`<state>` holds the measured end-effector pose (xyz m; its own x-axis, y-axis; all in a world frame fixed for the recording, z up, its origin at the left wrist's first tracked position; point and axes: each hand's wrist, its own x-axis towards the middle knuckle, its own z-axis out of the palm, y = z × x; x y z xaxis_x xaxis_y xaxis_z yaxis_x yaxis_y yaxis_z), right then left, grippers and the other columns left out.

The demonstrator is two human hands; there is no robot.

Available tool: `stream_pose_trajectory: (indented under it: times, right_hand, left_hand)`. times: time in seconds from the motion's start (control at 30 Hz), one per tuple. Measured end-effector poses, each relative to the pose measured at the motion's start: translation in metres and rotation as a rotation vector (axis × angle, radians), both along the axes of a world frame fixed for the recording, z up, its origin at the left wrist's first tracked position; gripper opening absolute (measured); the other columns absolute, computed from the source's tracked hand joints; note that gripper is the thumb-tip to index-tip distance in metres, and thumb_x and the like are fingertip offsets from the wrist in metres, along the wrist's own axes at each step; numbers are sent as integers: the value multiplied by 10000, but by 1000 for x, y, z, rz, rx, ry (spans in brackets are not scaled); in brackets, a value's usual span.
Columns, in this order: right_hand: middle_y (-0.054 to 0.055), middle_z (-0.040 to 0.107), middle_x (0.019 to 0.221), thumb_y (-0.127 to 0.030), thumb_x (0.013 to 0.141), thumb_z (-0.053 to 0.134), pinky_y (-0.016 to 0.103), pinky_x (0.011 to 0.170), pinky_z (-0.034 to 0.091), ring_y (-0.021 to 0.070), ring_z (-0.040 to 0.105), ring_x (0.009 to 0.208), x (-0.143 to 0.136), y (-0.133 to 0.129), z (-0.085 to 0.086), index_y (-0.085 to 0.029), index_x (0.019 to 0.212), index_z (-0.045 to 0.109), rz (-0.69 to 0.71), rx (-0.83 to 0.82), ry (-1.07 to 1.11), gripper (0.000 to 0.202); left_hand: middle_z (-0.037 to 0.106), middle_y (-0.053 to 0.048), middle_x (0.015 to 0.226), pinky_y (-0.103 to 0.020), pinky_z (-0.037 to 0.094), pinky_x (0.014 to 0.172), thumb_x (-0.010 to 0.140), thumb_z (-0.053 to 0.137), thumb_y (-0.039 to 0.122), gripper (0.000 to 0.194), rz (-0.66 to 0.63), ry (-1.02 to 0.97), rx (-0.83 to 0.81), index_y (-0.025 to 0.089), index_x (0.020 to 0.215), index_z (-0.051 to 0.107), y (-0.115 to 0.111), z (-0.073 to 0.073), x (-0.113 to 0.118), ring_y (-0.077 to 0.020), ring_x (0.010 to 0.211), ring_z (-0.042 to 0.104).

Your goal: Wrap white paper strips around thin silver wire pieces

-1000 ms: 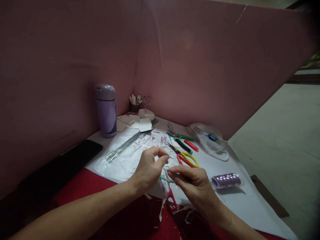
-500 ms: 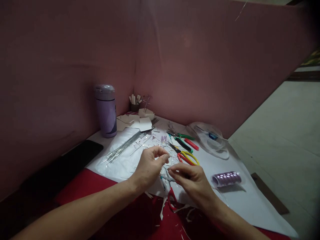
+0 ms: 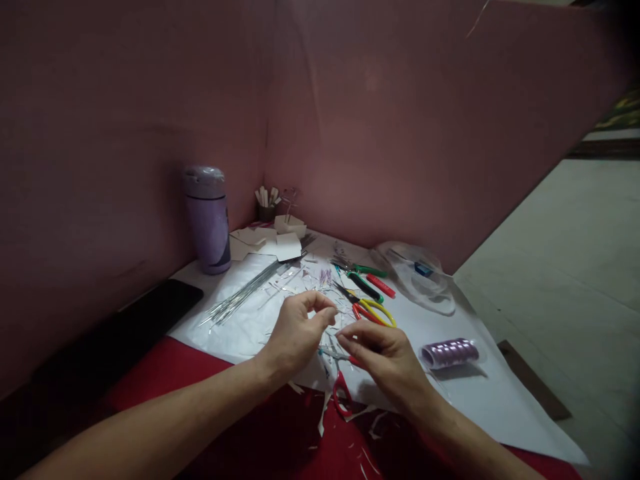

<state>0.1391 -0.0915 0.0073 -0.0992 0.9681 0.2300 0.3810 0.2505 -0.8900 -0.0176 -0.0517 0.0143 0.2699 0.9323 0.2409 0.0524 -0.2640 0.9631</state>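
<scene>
Two pinches, nearly meeting: your left hand [image 3: 299,331] and right hand [image 3: 386,350] hang over the white-covered desk [image 3: 505,407], tips close but apart. Left thumb and index are together at the ends; right thumb and fingers look together too. Whether either grip is clamped on a fine strand: can't tell, too small. If there is one, it'd be right at those tips.

Key relation, judged: the short gap between the pinches. Right grip sits just to the right of the left one and slightly nearer you, so a line across the gap slants toward you from left to right.

Nearest tools: yellow-and-red scissors [image 3: 374,311] just beyond the right grip, long axis slanting, blades far-left, handles near-right; your right hand is closer to those handles. Red-handled scissors [image 3: 342,395] lie below the grips, on your side, partly hidden by the right hand.

Purple pieces [image 3: 326,275] lie beyond the left grip. Wire bundle [image 3: 243,298] is left of it, well apart from the right grip, long axis running away from you and rightward. Purple spool [image 3: 450,353] lies on its side, right of your right hand, not touching it.
</scene>
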Motion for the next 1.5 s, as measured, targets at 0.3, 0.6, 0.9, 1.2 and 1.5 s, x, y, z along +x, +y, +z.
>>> stream_pose_trajectory:
  times: [0.3,0.6,0.9,1.2,1.5]
  right_hand:
    - [-30,478,543,-302,769,628,215,439,268,81,349,490,10,18,44,-152,679,639,8,78,-124,176]
    - [-20,487,573,-299,787,616,228,488,324,99,389,538,-9,-10,7,-157,726,663,39,-5,6,162]
    - [-33,471,553,-335,748,642,219,451,287,87,364,502,14,28,25,-152,675,623,2,-2,16,197]
    - [-38,455,551,-246,810,589,225,499,311,86,361,522,-10,-14,25,-156,719,644,69,124,-124,140]
    - [-20,477,571,-339,774,617,228,469,307,99,380,525,10,22,9,-143,705,632,-20,14,5,208]
  left_hand:
    - [603,-12,656,-262,402,680,745,535,170,108,-115,22,48,147,667,607,-5,3,1,-128,665,534]
    - [603,-17,670,-274,405,674,725,560,199,81,13,-15,-8,148,677,600,-1,-1,1,-136,673,529]
    - [605,-12,656,-276,402,701,751,542,201,113,-76,1,33,151,672,603,-4,2,1,-133,676,535]
    - [617,-17,652,-264,405,672,726,547,183,100,30,52,35,148,657,611,0,1,1,-137,661,547]
    - [617,-23,649,-279,415,685,735,546,210,115,-39,19,24,154,658,610,-3,3,0,-145,671,547]
